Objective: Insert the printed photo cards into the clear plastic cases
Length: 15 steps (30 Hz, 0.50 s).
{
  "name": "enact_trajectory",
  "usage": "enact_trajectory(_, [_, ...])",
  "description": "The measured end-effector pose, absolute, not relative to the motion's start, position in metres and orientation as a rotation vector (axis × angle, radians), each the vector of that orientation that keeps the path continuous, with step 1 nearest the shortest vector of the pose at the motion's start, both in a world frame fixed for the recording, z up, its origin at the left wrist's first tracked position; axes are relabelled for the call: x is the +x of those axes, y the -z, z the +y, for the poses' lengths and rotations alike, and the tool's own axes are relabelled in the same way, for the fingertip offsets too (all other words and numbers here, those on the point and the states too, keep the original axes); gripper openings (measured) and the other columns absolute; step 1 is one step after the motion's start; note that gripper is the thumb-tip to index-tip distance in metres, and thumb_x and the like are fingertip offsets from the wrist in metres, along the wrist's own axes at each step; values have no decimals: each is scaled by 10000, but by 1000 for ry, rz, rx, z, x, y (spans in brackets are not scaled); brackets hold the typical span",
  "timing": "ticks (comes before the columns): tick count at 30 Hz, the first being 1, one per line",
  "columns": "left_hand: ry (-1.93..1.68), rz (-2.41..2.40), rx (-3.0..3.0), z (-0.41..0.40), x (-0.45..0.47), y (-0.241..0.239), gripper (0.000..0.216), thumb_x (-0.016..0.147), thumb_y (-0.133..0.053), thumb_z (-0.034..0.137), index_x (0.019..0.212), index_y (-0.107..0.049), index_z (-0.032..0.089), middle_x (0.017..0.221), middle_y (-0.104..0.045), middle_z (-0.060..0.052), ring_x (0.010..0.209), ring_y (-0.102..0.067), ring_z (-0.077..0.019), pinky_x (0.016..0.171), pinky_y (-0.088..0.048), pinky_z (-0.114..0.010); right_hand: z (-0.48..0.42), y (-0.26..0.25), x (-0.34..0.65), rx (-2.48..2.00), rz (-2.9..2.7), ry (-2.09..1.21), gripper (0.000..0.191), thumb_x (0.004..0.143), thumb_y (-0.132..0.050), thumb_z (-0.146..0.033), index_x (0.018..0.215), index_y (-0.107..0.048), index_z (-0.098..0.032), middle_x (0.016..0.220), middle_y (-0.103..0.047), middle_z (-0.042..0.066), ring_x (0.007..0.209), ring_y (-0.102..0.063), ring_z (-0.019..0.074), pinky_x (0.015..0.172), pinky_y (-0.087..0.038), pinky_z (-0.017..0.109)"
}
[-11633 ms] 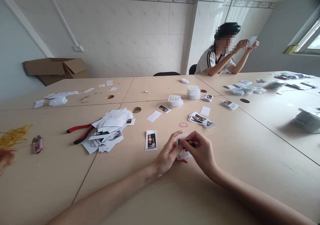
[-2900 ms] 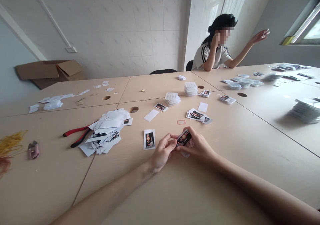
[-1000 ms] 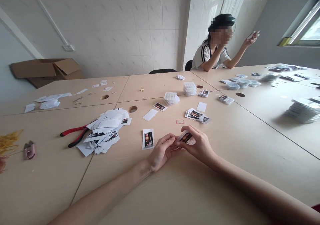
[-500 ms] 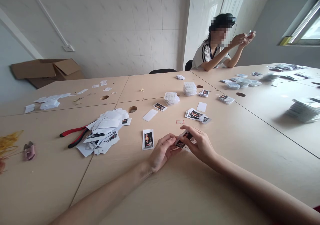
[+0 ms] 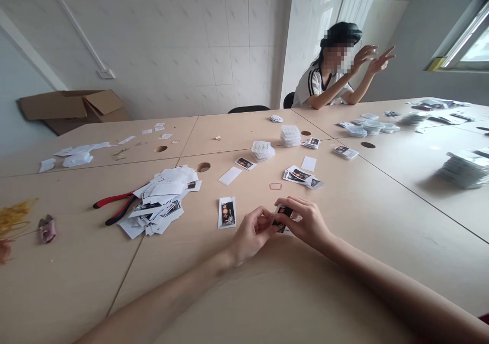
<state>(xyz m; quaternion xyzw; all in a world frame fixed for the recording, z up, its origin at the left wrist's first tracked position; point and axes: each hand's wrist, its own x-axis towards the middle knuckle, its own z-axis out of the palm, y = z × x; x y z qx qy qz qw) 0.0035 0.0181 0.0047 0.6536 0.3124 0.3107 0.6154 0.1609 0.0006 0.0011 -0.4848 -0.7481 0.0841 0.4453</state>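
- Tiled walls and joined pale wooden tables are framing the work, and a loose photo card (image 5: 226, 213) lying flat on the table (image 5: 367, 272) is serving as the landmark here.
- Just right of that loose card, the left hand (image 5: 250, 237) and right hand (image 5: 305, 222) are meeting over a small dark printed card (image 5: 282, 215), held just above the table.
- Both hands' fingers (image 5: 294, 205) are closing narrowly on the small dark printed card, pinching it at its edges - the work in hand is this 1 card.
- Left of the loose card, red-handled pliers (image 5: 114, 205) are lying beside a heap of white paper offcuts (image 5: 156, 204).
- Beyond the loose card, stacked clear plastic packs (image 5: 263, 151) are standing on the table.
- Far beyond it, a seated person (image 5: 324, 86) is raising 2 hands.
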Motion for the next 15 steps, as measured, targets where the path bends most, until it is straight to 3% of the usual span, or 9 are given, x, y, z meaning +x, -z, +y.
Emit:
enact_trajectory(7, [-712,706,1527,17,4,-8,123,729,-549,245,759,-471,154,631,-495,30,623,-463,-80,567,-355,-185,-2,-6,160,-1183,-1871,-220,106,788,-461,-229,752,-547,-177,583,-527,-3,534,-465,100,521,-348,202])
enact_trajectory(15, [-664,665,1540,16,4,-6,156,718,-557,215,842,-482,158,729,-566,-20,712,-518,-119,639,-397,-226,-2,-6,162,-1159,-1939,-173,180,821,-397,-235,716,-532,-178,555,-478,-1,511,-418,101,507,-318,212])
